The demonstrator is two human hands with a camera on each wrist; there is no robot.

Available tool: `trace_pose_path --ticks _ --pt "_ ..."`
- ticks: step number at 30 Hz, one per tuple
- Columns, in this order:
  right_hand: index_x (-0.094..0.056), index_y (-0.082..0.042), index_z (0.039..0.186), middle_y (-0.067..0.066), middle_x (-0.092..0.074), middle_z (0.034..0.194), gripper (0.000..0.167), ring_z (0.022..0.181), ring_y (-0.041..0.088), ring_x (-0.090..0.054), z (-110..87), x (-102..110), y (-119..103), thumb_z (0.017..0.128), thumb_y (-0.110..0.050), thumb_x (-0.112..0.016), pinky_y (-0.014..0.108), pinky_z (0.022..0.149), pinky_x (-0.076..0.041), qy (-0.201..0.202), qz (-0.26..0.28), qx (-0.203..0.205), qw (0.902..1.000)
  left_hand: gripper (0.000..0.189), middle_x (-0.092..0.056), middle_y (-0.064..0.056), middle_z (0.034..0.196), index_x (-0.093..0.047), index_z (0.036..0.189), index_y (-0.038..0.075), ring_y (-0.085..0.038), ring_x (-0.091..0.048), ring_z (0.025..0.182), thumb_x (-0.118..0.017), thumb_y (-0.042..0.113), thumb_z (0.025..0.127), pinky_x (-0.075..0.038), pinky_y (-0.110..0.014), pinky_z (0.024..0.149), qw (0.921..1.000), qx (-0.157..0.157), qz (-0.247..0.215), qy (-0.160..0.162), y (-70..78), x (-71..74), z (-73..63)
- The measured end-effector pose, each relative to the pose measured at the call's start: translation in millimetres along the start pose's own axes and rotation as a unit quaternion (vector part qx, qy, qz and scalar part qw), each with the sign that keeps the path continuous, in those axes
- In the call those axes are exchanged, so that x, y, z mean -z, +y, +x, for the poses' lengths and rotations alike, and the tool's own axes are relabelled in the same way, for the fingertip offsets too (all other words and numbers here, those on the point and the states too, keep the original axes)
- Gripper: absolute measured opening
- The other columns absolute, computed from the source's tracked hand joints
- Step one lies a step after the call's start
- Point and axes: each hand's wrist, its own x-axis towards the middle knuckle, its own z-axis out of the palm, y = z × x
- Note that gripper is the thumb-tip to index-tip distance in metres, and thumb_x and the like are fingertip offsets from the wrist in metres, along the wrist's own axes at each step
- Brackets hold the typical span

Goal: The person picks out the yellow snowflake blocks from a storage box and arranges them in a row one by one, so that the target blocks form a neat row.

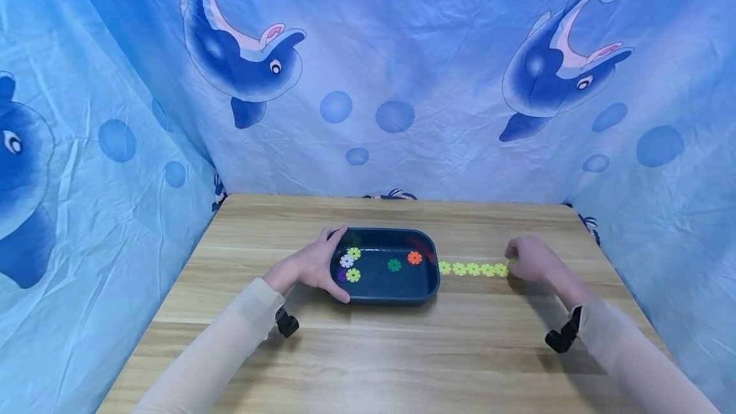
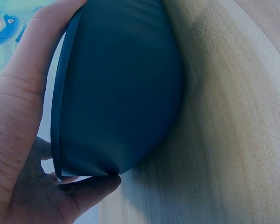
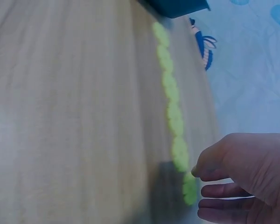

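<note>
My left hand (image 1: 316, 264) grips the left end of a dark blue rectangular tray (image 1: 391, 299), fingers at the far rim and thumb at the near side. Its wall (image 2: 116, 93) fills much of the left wrist view. Right of the tray, a straight row of yellow-green flower-shaped discs (image 1: 473, 269) lies on the table. At the row's right end, my right hand (image 1: 535, 262), fingers curled, pinches the last disc (image 3: 190, 190), which sits slightly out of line. The fingers partly cover it in the head view.
Inside the tray lie an orange disc (image 1: 414, 257), a green disc (image 1: 393, 265), a white disc (image 1: 347, 262), a purple disc (image 1: 342, 275) and two yellow-green discs (image 1: 353, 275). Blue dolphin-print curtains (image 1: 368, 82) surround the wooden table (image 1: 379, 356) at the back and sides.
</note>
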Motion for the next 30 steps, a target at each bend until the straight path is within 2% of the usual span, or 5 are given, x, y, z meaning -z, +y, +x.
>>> trace_pose_path --ticks 4,7,15,24,30 --pt "-0.074 0.004 0.113 0.023 -0.075 0.108 0.025 0.099 0.041 -0.071 9.3 10 -7 0.098 -0.014 -0.064 0.059 0.085 -0.059 -0.010 0.018 -0.011 0.9997 0.157 -0.017 -0.026 0.168 -0.005 0.173 0.012 -0.041 -0.050 0.141 -0.101 0.062 0.059 -0.048 -0.057 0.115 1.0000 -0.002 0.001 0.001 0.7 0.1 0.4" --pt "-0.073 0.005 0.118 0.026 -0.074 0.113 0.030 0.104 0.043 -0.071 16.1 18 -16 0.101 -0.017 -0.062 0.059 0.088 -0.058 -0.015 0.016 -0.005 0.9997 0.157 -0.016 -0.026 0.168 -0.004 0.172 0.012 -0.041 -0.050 0.141 -0.101 0.061 0.059 -0.048 -0.057 0.115 1.0000 -0.004 0.000 0.000 1.3 0.1 0.8" --pt "-0.073 0.008 0.117 0.025 -0.075 0.109 0.029 0.102 0.043 -0.071 31.5 32 -43 0.099 -0.012 -0.063 0.059 0.090 -0.059 0.012 -0.004 0.048 0.9988 0.157 -0.016 -0.026 0.168 -0.005 0.173 0.013 -0.042 -0.050 0.142 -0.101 0.062 0.059 -0.048 -0.057 0.116 1.0000 -0.003 0.002 0.001 0.9 -0.5 1.5" --pt "-0.073 0.007 0.120 0.023 -0.076 0.112 0.030 0.103 0.038 -0.073 48.6 31 -76 0.099 -0.011 -0.063 0.054 0.091 -0.061 0.006 0.006 0.069 0.9976 0.156 -0.016 -0.026 0.168 -0.005 0.173 0.014 -0.042 -0.048 0.143 -0.101 0.061 0.059 -0.047 -0.058 0.117 1.0000 0.000 0.000 0.001 0.0 -2.1 0.3" --pt "-0.074 0.005 0.117 0.021 -0.077 0.111 0.028 0.103 0.037 -0.073 65.1 30 -99 0.097 -0.011 -0.065 0.053 0.091 -0.061 0.018 0.002 0.103 0.9945 0.157 -0.016 -0.027 0.168 -0.005 0.173 0.013 -0.043 -0.049 0.143 -0.101 0.061 0.059 -0.048 -0.058 0.116 1.0000 -0.004 0.003 0.002 -0.8 -0.3 0.2"
